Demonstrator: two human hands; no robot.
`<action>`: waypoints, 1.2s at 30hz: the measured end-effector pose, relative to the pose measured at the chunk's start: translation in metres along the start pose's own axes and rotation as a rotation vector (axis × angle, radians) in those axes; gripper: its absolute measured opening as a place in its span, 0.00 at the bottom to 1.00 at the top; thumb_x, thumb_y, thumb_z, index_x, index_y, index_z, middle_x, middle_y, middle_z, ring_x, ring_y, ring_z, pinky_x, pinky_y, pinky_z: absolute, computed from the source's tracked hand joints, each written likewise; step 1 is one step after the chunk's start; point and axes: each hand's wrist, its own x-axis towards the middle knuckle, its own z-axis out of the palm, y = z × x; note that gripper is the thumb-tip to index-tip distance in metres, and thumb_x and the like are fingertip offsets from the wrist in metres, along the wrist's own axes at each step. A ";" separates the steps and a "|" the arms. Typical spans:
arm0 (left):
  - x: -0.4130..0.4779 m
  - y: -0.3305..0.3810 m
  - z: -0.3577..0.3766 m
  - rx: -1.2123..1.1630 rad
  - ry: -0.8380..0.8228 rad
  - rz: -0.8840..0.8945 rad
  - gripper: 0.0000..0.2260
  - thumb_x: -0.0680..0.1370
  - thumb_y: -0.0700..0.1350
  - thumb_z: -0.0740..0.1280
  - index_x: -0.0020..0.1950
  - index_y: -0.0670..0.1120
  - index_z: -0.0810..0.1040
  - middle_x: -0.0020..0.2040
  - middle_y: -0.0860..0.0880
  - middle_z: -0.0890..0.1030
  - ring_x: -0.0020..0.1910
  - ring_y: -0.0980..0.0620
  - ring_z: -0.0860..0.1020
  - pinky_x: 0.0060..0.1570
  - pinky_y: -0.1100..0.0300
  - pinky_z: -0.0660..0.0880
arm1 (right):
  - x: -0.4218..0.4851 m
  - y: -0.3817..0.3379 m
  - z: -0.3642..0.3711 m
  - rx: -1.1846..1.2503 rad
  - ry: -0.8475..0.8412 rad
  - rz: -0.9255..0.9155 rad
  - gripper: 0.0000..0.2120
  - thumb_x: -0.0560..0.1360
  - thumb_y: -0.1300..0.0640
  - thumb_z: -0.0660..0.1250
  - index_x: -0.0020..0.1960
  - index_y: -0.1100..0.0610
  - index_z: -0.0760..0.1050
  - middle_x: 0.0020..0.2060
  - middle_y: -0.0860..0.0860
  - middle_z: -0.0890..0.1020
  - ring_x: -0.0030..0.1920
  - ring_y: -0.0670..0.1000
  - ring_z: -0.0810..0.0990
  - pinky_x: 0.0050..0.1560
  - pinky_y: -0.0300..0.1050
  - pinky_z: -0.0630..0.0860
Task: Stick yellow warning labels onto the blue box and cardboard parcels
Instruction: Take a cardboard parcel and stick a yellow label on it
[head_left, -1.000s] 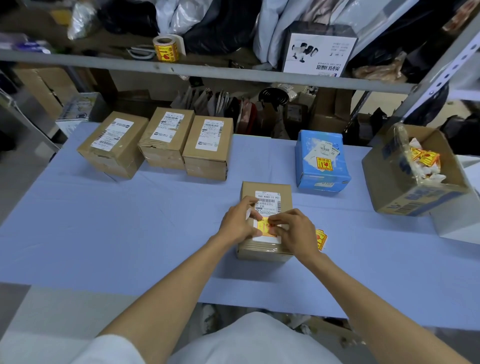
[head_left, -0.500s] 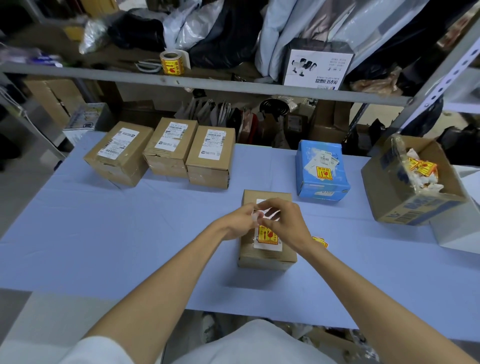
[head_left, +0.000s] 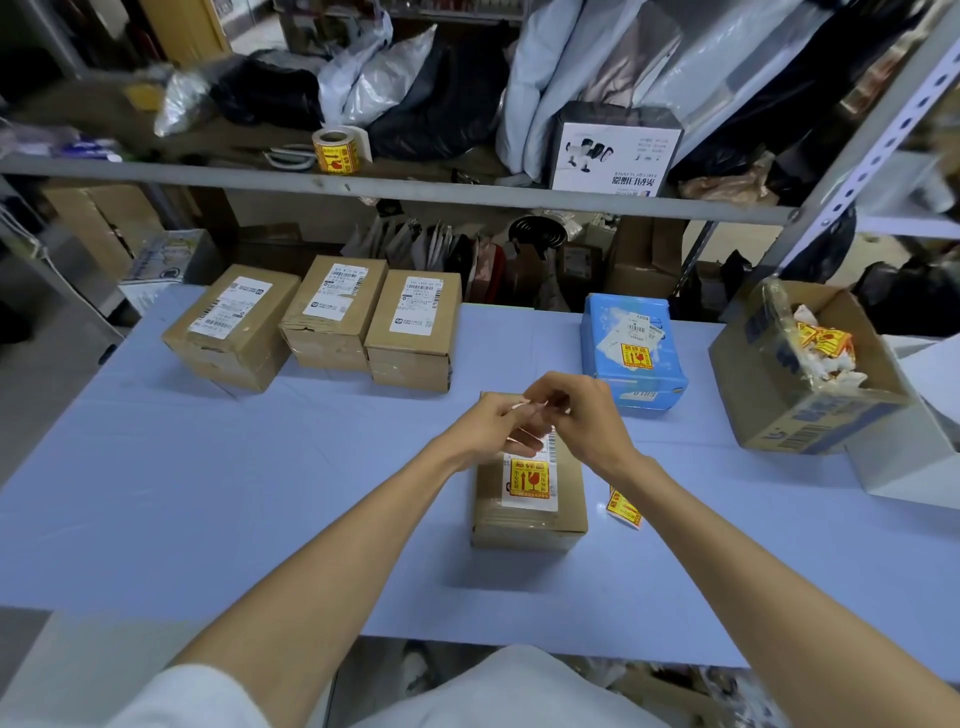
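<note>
A cardboard parcel (head_left: 530, 512) lies in front of me with a yellow warning label (head_left: 530, 478) stuck on its white shipping slip. Above its far end, my left hand (head_left: 493, 423) and my right hand (head_left: 582, 415) pinch a small strip of white backing paper (head_left: 524, 404) between their fingertips. A loose yellow label (head_left: 623, 506) lies on the table right of the parcel. The blue box (head_left: 634, 358) farther back carries a yellow label. Three cardboard parcels (head_left: 234, 325) (head_left: 332, 312) (head_left: 415, 330) stand in a row at the back left, with white slips only.
An open carton (head_left: 810, 410) at the right holds crumpled backing papers and yellow scraps. A roll of yellow labels (head_left: 336, 150) sits on the metal shelf (head_left: 415, 187) above the blue-covered table (head_left: 208, 467). Bags and boxes crowd the shelves.
Both hands have lifted off the near parcel's label and moved up and away, now pinching white paper together. The yellow label stays stuck on the parcel.
</note>
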 end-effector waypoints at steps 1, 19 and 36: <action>0.001 0.000 0.001 0.001 0.058 0.019 0.11 0.81 0.44 0.61 0.54 0.38 0.77 0.46 0.43 0.81 0.42 0.50 0.82 0.44 0.62 0.81 | 0.001 0.001 -0.002 -0.001 -0.001 0.014 0.07 0.71 0.68 0.70 0.44 0.58 0.81 0.36 0.50 0.83 0.38 0.47 0.81 0.40 0.41 0.79; 0.012 0.039 0.008 -0.172 -0.060 -0.095 0.13 0.80 0.42 0.64 0.55 0.32 0.79 0.35 0.48 0.77 0.32 0.58 0.75 0.34 0.69 0.75 | 0.002 -0.002 -0.038 0.358 0.133 0.153 0.09 0.67 0.63 0.76 0.46 0.57 0.82 0.37 0.50 0.83 0.33 0.51 0.82 0.37 0.39 0.80; 0.046 0.054 0.049 -0.121 0.169 0.148 0.04 0.74 0.36 0.71 0.47 0.36 0.82 0.39 0.40 0.83 0.37 0.49 0.83 0.43 0.59 0.81 | -0.005 0.019 -0.060 -0.052 0.390 0.129 0.02 0.69 0.65 0.73 0.41 0.60 0.82 0.34 0.52 0.84 0.36 0.48 0.82 0.41 0.47 0.81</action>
